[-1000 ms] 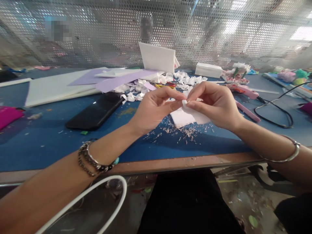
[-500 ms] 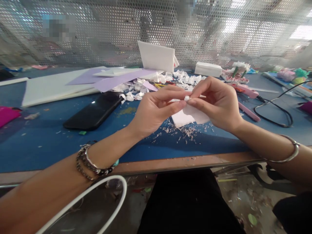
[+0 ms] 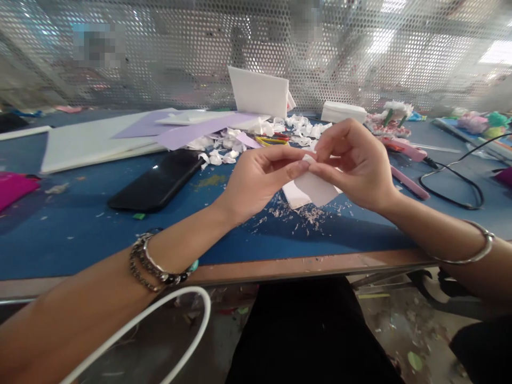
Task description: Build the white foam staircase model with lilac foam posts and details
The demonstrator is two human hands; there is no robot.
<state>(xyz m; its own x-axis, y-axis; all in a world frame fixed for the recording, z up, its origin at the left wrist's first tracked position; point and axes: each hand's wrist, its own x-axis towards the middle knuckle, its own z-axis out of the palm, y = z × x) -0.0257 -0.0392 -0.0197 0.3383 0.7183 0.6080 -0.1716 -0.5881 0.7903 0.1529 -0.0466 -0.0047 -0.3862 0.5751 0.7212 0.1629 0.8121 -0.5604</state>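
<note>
My left hand (image 3: 260,178) and my right hand (image 3: 354,160) meet above the blue table (image 3: 80,229), fingertips pinched together on a small white foam piece (image 3: 314,186). The piece hangs down from the pinch as a flat white flap. Both hands are closed on it; the thumb and forefinger of each press its top edge. Under the hands lie pale shavings (image 3: 304,216) scattered on the table. A beaded bracelet sits on my left wrist, a metal bangle on my right.
A black phone (image 3: 158,181) lies left of the hands. Behind are white and lilac sheets (image 3: 120,136), a heap of white curled bits (image 3: 240,144), white blocks (image 3: 260,93), a pink tool (image 3: 404,149) with a black cable (image 3: 452,186), and a perforated metal screen.
Both hands have risen slightly and the right hand's fingers have shifted over the white piece, whose flap now hangs lower and more in view.
</note>
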